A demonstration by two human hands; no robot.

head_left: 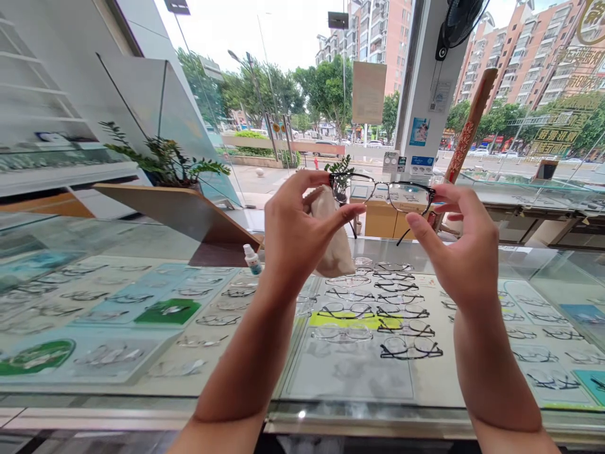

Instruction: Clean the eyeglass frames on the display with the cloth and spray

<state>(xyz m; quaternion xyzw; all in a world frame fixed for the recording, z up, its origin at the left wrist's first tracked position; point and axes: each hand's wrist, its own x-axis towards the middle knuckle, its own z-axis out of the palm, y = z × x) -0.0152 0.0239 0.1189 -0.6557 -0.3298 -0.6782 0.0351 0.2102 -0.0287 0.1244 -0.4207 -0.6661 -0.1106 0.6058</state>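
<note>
A pair of eyeglasses [380, 184] with a dark upper rim is held up in front of me, above the glass counter. My left hand [302, 221] pinches its left end, and a pale cloth [336, 255] hangs from the same hand behind the thumb. At the frame's right end, my right hand [460, 243] grips between thumb and fingers. Both temples point away and downward from the lenses. Below, several rows of eyeglasses [411, 348] lie inside the display case.
The glass display counter [350, 381] spans the front. On it stand a small white spray bottle [252, 259] and, farther left, a slanted brown board [189, 211] near a green potted plant [165, 161]. Another counter [520, 189] lies at the back right, before windows onto a street.
</note>
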